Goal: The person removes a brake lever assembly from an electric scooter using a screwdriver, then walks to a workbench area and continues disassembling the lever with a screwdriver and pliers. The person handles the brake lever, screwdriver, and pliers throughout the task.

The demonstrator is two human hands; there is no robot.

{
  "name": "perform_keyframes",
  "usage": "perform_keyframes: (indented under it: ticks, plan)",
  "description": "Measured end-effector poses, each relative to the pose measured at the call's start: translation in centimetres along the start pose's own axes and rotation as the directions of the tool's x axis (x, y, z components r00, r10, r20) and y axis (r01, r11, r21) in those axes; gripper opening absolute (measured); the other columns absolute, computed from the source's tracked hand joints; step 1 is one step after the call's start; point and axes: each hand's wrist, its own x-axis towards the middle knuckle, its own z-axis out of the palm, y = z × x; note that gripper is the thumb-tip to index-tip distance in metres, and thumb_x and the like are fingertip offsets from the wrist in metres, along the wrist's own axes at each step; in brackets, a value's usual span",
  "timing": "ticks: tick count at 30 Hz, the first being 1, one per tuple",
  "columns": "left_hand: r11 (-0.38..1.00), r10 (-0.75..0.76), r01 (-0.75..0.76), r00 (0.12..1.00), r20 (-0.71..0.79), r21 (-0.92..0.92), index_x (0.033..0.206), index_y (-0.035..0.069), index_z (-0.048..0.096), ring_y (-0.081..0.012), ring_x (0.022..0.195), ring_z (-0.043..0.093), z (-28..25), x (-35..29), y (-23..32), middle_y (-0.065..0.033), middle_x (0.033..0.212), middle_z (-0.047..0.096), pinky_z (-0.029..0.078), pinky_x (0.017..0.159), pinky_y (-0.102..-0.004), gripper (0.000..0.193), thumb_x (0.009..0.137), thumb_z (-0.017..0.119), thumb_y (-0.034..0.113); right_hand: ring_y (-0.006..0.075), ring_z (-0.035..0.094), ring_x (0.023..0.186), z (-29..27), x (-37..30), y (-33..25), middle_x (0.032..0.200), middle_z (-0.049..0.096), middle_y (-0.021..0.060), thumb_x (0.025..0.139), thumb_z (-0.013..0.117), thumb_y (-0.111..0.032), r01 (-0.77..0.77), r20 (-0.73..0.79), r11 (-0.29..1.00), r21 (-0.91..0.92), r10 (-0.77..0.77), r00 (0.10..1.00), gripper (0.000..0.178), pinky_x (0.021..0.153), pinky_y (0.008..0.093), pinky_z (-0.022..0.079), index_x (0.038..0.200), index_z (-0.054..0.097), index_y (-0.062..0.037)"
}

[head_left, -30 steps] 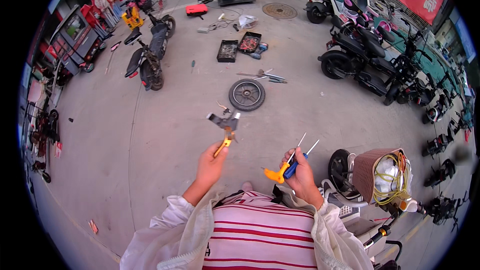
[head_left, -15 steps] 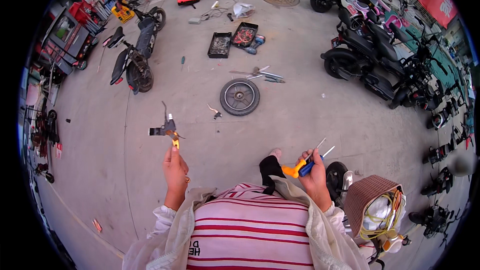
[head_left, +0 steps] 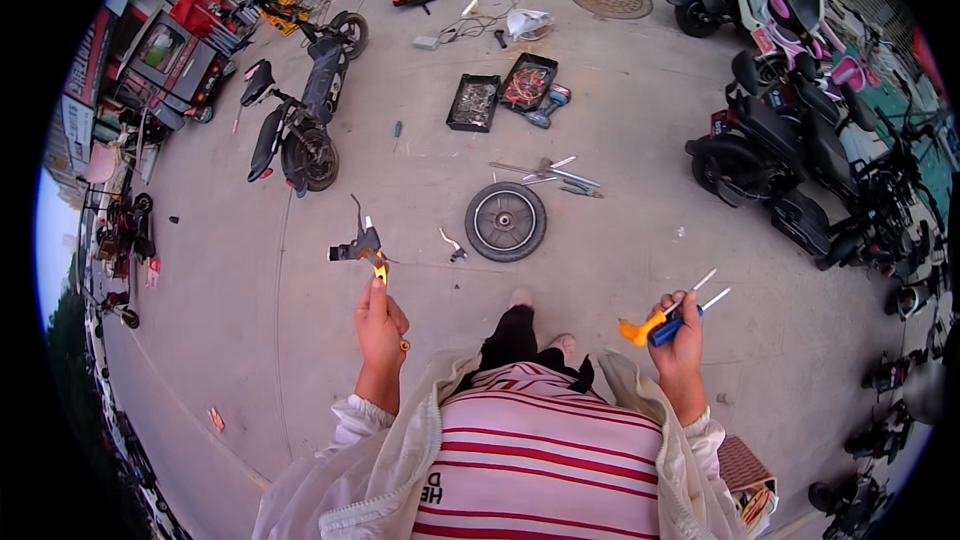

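Observation:
My left hand is closed around a brake lever. The lever's black clamp and a thin stalk stick up past my fingertips, and its yellow blade runs down into my grip, its round end showing below the fingers. Over on the right, my right hand grips two screwdrivers side by side, one with a yellow-orange handle and one with a blue handle. Both metal shafts point up and to the right. A smaller lever lies on the ground beyond my hands, beside a black spoked wheel.
Several hand tools lie past the wheel. Farther off are two black trays of small parts and a blue power drill. An electric bike stands at left; parked scooters line the right. A woven basket sits low right.
My view has swung left and I have stepped forward, so the basket slides toward the lower edge. Both hands keep their hold on the brake lever and the screwdrivers.

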Motion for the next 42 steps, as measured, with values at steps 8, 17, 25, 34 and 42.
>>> perform_keyframes:
  ticks: [8,17,25,34,42]
  plan:
    - [0.999,-0.040,0.041,0.998,0.042,-0.021,0.113,0.006,0.060,-0.0051,0.041,0.024,8.1,10.7,2.5,0.0056,0.051,0.029,0.023,0.040,-0.0240,0.029,0.103,0.046,0.030,0.0188,0.054,0.074,-2.3,5.4,-1.8,0.080,0.056,0.0036,0.099,0.053,-0.037,0.002,-0.202,0.991,0.135,0.026,0.979,0.029,0.071,0.0328,0.047,0.088,0.055,-0.0112]
    - [0.999,-0.043,0.045,0.981,0.190,-0.009,0.117,0.005,0.060,-0.0048,0.042,0.026,16.9,21.8,4.4,0.0057,0.052,0.031,0.025,0.041,-0.0234,0.032,0.103,0.046,0.030,0.0189,0.055,0.073,4.5,13.1,-4.4,0.079,0.058,0.0042,0.099,0.054,-0.037,0.135,-0.314,0.984,0.118,-0.092,0.945,0.029,0.071,0.0329,0.047,0.086,0.056,-0.0112]
    - [0.999,-0.049,0.050,0.992,0.117,-0.006,0.117,0.008,0.061,-0.0054,0.041,0.025,19.2,28.3,4.6,0.0056,0.051,0.030,0.023,0.040,-0.0240,0.031,0.103,0.047,0.032,0.0193,0.054,0.072,6.3,18.2,-3.7,0.076,0.057,0.0046,0.100,0.052,-0.035,0.049,-0.368,0.989,0.137,0.005,0.930,0.028,0.071,0.0325,0.047,0.085,0.054,-0.0105]
    - [0.996,-0.038,0.038,0.999,-0.003,-0.080,0.119,0.007,0.060,-0.0053,0.040,0.024,22.8,28.2,4.7,0.0060,0.050,0.031,0.023,0.040,-0.0238,0.030,0.103,0.048,0.029,0.0194,0.054,0.071,7.8,27.9,-8.5,0.075,0.056,0.0047,0.100,0.051,-0.034,-0.092,-0.338,0.994,0.060,0.107,0.935,0.028,0.068,0.0325,0.047,0.085,0.054,-0.0103]
    - [0.970,0.109,-0.125,0.991,-0.082,-0.209,0.121,0.006,0.055,-0.0050,0.047,0.035,27.5,23.8,5.8,0.0016,0.065,0.047,0.030,0.046,-0.0235,0.027,0.103,0.047,0.024,0.0163,0.055,0.074,12.7,39.2,-16.0,0.077,0.056,0.0008,0.099,0.054,-0.031,-0.178,-0.217,0.981,-0.076,0.158,0.963,0.025,0.069,0.0315,0.047,0.084,0.054,-0.0099]
